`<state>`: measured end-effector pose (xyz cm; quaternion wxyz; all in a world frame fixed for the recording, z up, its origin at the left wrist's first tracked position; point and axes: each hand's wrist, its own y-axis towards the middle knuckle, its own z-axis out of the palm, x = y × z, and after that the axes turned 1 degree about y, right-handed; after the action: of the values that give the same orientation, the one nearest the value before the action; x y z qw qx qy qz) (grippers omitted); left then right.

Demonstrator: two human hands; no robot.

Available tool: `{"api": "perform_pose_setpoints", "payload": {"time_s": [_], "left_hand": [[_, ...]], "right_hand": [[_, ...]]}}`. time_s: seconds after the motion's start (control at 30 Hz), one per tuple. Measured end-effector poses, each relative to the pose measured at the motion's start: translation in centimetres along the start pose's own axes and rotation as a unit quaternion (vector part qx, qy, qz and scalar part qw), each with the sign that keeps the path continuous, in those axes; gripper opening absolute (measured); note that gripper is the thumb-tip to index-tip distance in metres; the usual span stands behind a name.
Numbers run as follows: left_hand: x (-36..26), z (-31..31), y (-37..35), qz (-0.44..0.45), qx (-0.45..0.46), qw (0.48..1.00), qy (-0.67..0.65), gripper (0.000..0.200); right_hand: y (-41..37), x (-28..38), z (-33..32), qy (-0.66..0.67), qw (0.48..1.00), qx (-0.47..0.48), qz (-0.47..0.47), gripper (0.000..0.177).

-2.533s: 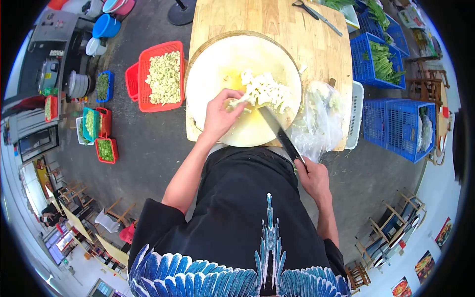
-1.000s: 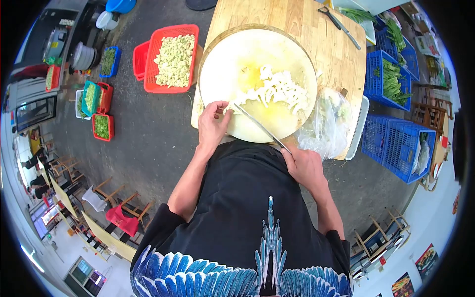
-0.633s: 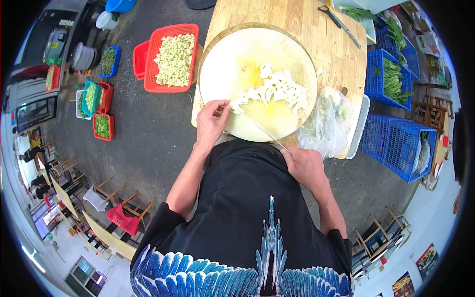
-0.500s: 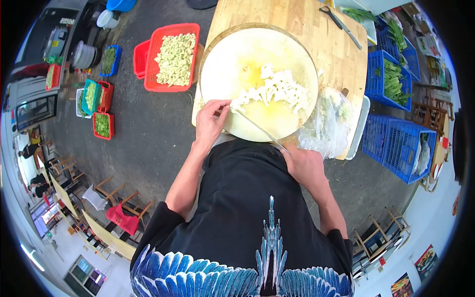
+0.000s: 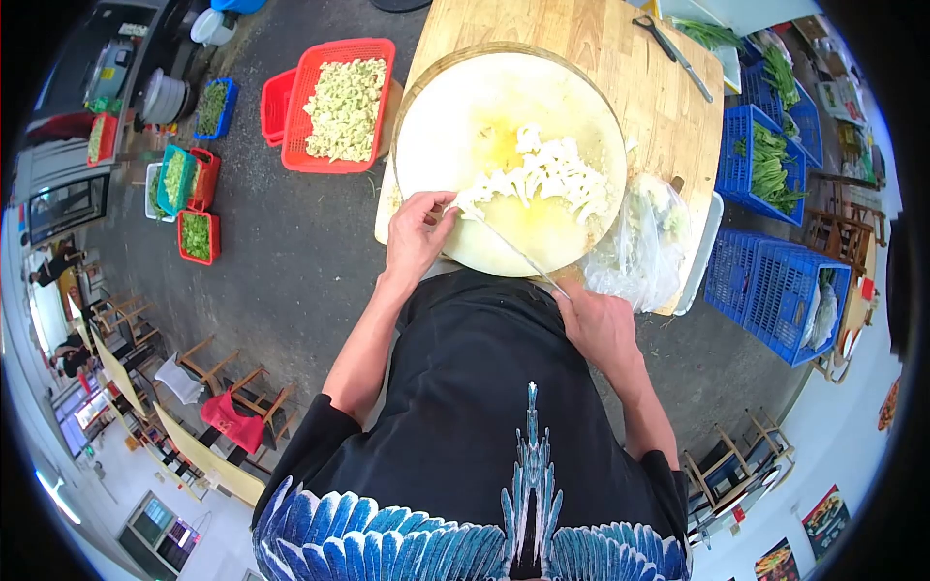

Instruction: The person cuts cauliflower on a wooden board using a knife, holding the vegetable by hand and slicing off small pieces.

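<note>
A large round cutting board (image 5: 436, 126) lies on the wooden table, with cut cauliflower florets (image 5: 557, 169) spread in a curved band across it. My right hand (image 5: 599, 324) is closed round the handle of a knife (image 5: 518, 250) at the board's near edge. The thin blade slants up and left across the board, its tip close to my left fingers. My left hand (image 5: 419, 230) is at the board's left edge, fingers bent and pinched on a small cauliflower piece (image 5: 466, 205) at the left end of the band.
A clear plastic bag (image 5: 639, 247) with pale contents sits right of the board. Another knife (image 5: 673, 58) lies on the wooden table (image 5: 572, 24). Left stands a red basket (image 5: 381, 107) of chopped pale pieces. Blue crates (image 5: 751, 281) with greens stand right; chairs (image 5: 247, 407) are behind left.
The view has shifted slightly. Both hands and the knife stay in nearly the same place on the board, with the blade still beside my left fingers.
</note>
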<state>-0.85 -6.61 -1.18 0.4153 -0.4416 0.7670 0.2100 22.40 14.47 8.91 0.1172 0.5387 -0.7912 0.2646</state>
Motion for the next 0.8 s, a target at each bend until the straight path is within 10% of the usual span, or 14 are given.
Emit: {"api": "perform_pose_setpoints", "payload": {"time_s": [0.8], "left_hand": [[0.54, 0.87, -0.5, -0.038, -0.048, 0.998, -0.01, 0.015]], "right_hand": [[0.32, 0.29, 0.92, 0.018, 1.0, -0.013, -0.011, 0.021]]}}
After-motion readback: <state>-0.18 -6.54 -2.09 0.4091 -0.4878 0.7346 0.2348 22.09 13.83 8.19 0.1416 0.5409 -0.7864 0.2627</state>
